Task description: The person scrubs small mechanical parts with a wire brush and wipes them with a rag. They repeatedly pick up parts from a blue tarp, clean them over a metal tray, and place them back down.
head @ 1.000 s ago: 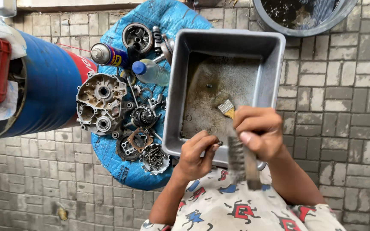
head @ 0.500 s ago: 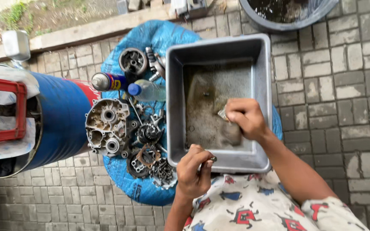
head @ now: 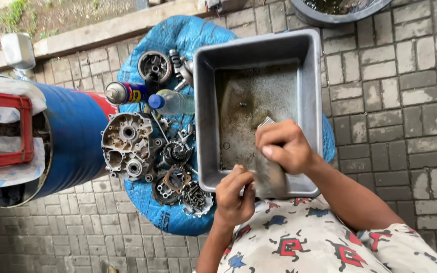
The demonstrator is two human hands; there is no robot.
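A grey metal tray [head: 206, 116] with a film of dirty liquid sits on a blue tarp. My right hand [head: 283, 146] is inside the tray near its near wall, shut on a paint brush [head: 270, 178]. The brush's metal ferrule shows above my fingers and its handle runs toward the near rim. My left hand [head: 233, 196] rests at the tray's near rim beside the brush handle, fingers curled closed. Whether it pinches something small cannot be told.
Left of the tray on the blue tarp [head: 178, 35] lie an engine case half [head: 126, 146], gears, a pile of bolts [head: 195, 196], a spray can [head: 124, 92] and a blue-capped bottle [head: 171, 102]. A blue drum [head: 74, 136] with a red crate [head: 1, 131] stands left; a dark basin [head: 324, 15] at the top.
My right hand lowered the brush from above the near rim into the tray and pulled it toward the near wall. My left hand stayed at the rim.
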